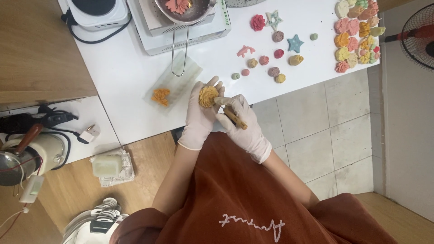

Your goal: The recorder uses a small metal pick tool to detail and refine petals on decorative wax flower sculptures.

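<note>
My left hand (199,118), in a white glove, cups a yellow-orange flower-shaped dough piece (208,96) in its palm, just above the white table's (126,77) front edge. My right hand (239,124), also gloved, grips a short wooden-handled tool (234,116) whose tip touches the flower's right side. On a clear sheet (174,81) to the left lies a small orange shaped piece (160,96).
Several coloured dough shapes, stars (294,43) and balls lie on the table's right part, with a dense cluster (357,34) at the far right. A metal strainer (183,13) rests on a white appliance (181,29). A fan (418,36) stands right; pots and cables sit left.
</note>
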